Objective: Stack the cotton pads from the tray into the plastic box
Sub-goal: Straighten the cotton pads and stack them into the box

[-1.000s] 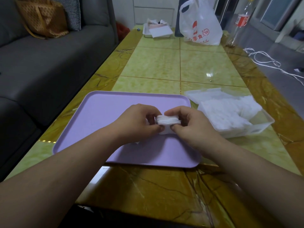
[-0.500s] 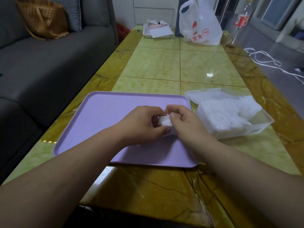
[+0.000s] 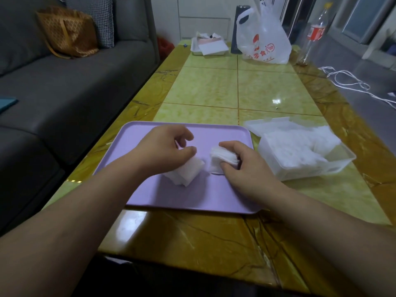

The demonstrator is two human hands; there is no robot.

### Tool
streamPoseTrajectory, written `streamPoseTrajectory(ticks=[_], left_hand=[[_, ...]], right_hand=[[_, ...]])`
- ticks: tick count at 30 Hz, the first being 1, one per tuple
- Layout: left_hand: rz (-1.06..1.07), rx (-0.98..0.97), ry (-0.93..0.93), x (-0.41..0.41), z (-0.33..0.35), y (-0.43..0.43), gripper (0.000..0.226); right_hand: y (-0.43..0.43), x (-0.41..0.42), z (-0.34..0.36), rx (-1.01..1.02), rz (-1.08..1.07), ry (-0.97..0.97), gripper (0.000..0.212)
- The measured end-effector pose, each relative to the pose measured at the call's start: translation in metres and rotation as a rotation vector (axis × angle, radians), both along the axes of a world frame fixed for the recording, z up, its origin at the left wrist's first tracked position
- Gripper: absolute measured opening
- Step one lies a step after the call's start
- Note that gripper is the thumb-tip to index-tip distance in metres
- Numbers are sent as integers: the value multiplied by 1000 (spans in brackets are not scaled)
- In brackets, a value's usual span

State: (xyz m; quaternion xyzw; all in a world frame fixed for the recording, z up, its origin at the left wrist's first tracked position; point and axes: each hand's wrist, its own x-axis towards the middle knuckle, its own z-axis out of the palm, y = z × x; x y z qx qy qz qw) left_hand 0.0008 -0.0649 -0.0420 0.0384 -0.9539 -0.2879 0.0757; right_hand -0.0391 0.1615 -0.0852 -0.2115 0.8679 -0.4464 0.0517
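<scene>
**Pads split between my right hand and the tray**

I see a small stack of white, square cotton pads pinched between the thumb and curled fingers of my right hand, low over the lilac tray. A second pile, slightly fanned, lies on the tray just left of it, under my left hand, whose loosely curled fingers hold nothing. The clear plastic box, heaped with pads, sits on the table beside the tray's right edge.
</scene>
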Motion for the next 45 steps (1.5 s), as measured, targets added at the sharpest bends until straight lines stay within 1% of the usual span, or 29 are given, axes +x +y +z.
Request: streamPoseTrajectory(ticks=[2,4,7,11,13,15,17,20,24,27,29,31,33,36,38,40,42,45], left_hand=[[22,-75,-114,8,2,-8,34],[-2,-80,-192,16,0,-8,39],[-16,-44,-172,22,-5,-4,35],[-21,-21,-96,19,-6,0,21],[-53,-21,-122,18,-7,4,28],[-94,-45,-157,18,-7,8,44],[-113,-114,-133,16,-7,11,48],[-112,-186,-48,7,-11,14,42],[-72,-219,20,-5,-13,18,39],[-89,-204,76,-6,-7,19,22],[-109,-203,71,-1,-1,16,17],[-136,-144,55,7,7,14,14],[-192,11,46,13,12,13,12],[-286,157,-43,16,9,17,19],[-301,200,-85,15,2,20,25],[-280,253,-113,12,-3,23,28],[-256,281,-104,8,-7,28,27],[-247,297,-98,4,-9,34,24]], right_hand=[[0,2,0,-16,-17,1,43],[0,5,-1,-15,-34,18,38],[-4,9,-1,-6,-38,34,31],[-3,8,-2,-33,-73,37,27],[-2,7,-3,-45,-100,45,28],[-3,7,-3,-58,-115,55,29],[-3,7,-3,-67,-118,60,28],[-3,6,-7,-96,-137,63,30],[-3,3,-7,-125,-175,67,34],[-3,1,-7,-127,-183,79,36],[-3,1,-6,-127,-181,62,37],[-3,1,-6,-128,-174,46,39],[-3,1,-4,-128,-158,32,39],[-1,-2,-2,-131,-119,3,35],[1,-4,1,-127,-77,-24,33],[6,-8,2,-166,-41,-98,34],[11,-11,3,-216,-4,-186,36],[14,-14,5,-256,26,-239,37]])
